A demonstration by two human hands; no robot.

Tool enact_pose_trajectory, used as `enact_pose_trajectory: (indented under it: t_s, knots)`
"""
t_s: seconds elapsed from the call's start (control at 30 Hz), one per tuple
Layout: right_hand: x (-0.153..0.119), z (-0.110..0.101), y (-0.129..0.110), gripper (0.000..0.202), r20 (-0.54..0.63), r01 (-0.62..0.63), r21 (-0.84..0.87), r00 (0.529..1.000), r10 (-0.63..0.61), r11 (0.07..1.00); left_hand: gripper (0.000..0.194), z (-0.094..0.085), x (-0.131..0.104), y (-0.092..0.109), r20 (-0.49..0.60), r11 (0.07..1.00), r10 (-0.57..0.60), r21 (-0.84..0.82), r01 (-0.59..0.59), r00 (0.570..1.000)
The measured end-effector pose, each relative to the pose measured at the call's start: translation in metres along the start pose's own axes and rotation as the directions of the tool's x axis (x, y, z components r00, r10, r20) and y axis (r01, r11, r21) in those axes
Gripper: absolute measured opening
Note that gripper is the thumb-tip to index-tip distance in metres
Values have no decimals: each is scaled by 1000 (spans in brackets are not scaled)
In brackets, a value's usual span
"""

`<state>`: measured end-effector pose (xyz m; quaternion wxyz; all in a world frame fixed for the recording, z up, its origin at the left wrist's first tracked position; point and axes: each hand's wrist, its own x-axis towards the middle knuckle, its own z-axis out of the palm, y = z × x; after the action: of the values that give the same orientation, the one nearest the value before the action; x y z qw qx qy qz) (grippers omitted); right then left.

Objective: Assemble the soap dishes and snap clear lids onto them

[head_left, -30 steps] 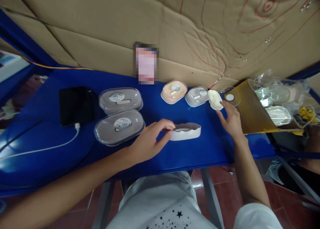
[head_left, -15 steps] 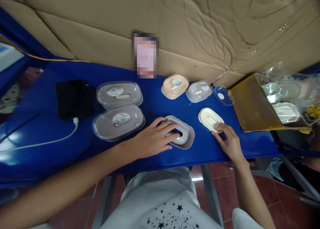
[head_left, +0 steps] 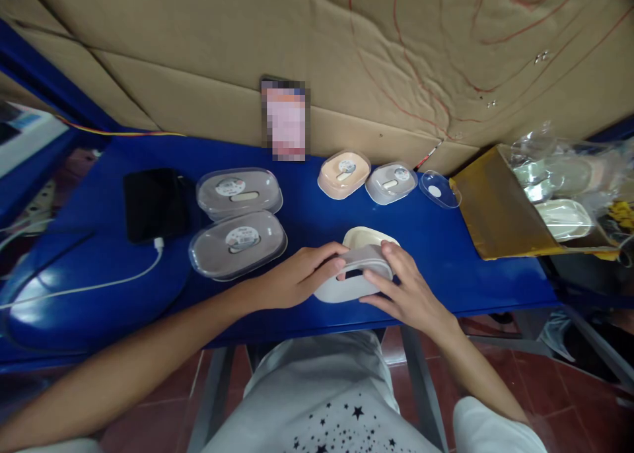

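Observation:
Both hands hold a grey oval soap dish [head_left: 352,289] with a dark slot in it, tipped up on its side over the table. My left hand [head_left: 306,271] grips its left end, fingers along the upper rim. On the right end, my right hand [head_left: 409,278] has its fingers curled over the rim and against the slotted face. Just behind the grey dish is a cream oval piece [head_left: 365,235], partly hidden by it; whether the two touch I cannot tell.
Two large lidded grey dishes [head_left: 238,243] lie to the left, beside a black device [head_left: 153,203] with a white cable. At the back are a small peach dish [head_left: 343,175], a small grey dish [head_left: 390,183] and a clear lid [head_left: 440,190]. A cardboard box [head_left: 488,205] stands right.
My right hand has moved left with the cream piece and now grips the grey dish. That dish, flat on the table before, has been tipped up between both hands.

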<state>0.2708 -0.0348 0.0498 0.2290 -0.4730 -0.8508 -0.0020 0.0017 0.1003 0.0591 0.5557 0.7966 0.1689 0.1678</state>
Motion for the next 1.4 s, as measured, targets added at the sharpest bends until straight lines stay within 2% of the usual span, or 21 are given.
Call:
enact_pose_trajectory:
  t_s: [0.03, 0.1, 0.2, 0.23, 0.3, 0.37, 0.4, 0.47, 0.6, 0.77, 0.87, 0.93, 0.97, 1.07, 1.1, 1.17, 1.2, 1.27, 1.33, 1.4]
  knots:
    - [1, -3, 0, 81, 26, 22, -3, 999, -22, 1000, 42, 1, 1, -1, 9, 1000, -21, -23, 21, 1000]
    - [-3, -7, 4, 76, 23, 11, -3, 1000, -11, 1000, 40, 6, 2, -5, -44, 1000, -16, -18, 15, 999]
    - [-17, -6, 13, 72, -102, -167, -11, 981, 165, 986, 49, 16, 2, -12, -210, 985, 113, 153, -81, 971]
    - [-22, -5, 16, 68, -162, -261, -12, 953, 255, 965, 56, 19, 1, -14, -224, 965, 158, 243, -102, 962]
    - [-30, 0, 20, 57, -257, -437, 3, 869, 424, 899, 66, 23, 0, -19, -175, 912, 197, 394, -115, 965]
    - [-33, 6, 19, 49, -277, -545, 25, 801, 530, 838, 70, 26, -2, -24, -113, 869, 193, 482, -116, 975]
    - [-32, 9, 18, 47, -265, -566, 36, 789, 554, 824, 71, 27, -2, -26, -96, 855, 191, 505, -117, 977]
    - [-28, 16, 14, 47, -226, -563, 50, 798, 558, 825, 74, 29, -2, -30, -91, 841, 194, 529, -118, 977]
    - [-19, 27, 6, 52, -176, -500, -3, 853, 492, 866, 73, 28, 1, -36, -151, 808, 230, 580, -102, 961]
    - [-13, 30, 7, 51, -46, -411, -19, 911, 410, 911, 45, 23, 4, -40, -148, 722, 262, 686, -92, 954]
    - [-8, 16, 27, 49, 85, -308, 5, 948, 306, 951, 38, 22, 5, -38, -142, 668, 248, 742, -63, 958]
    - [-2, -1, 57, 44, 104, -266, 29, 959, 262, 964, 35, 22, 5, -35, -143, 630, 237, 775, -40, 961]
    - [0, -10, 77, 42, 57, -285, 27, 957, 283, 958, 34, 22, 4, -34, -144, 621, 236, 783, -35, 961]
    - [6, -30, 145, 47, -207, -502, -115, 856, 474, 857, 34, 22, 4, -32, -149, 631, 246, 775, -42, 958]
    - [6, -34, 166, 53, -247, -573, -176, 813, 528, 800, 34, 22, 4, -32, -152, 640, 250, 767, -46, 956]
    - [3, -36, 194, 55, -224, -656, -242, 755, 616, 715, 33, 22, 3, -34, -163, 660, 250, 750, -45, 954]
    - [0, -36, 201, 52, -199, -670, -255, 742, 641, 697, 33, 22, 3, -35, -169, 670, 249, 741, -44, 954]
    - [-9, -35, 197, 42, -162, -669, -244, 742, 651, 702, 32, 22, 3, -37, -176, 692, 252, 720, -50, 952]
    - [-20, -38, 178, 38, -158, -659, -214, 752, 640, 721, 33, 22, 2, -38, -184, 723, 247, 689, -54, 951]
    - [-29, -45, 152, 37, -166, -653, -91, 754, 635, 752, 40, 21, 2, -38, -199, 763, 226, 644, -47, 954]
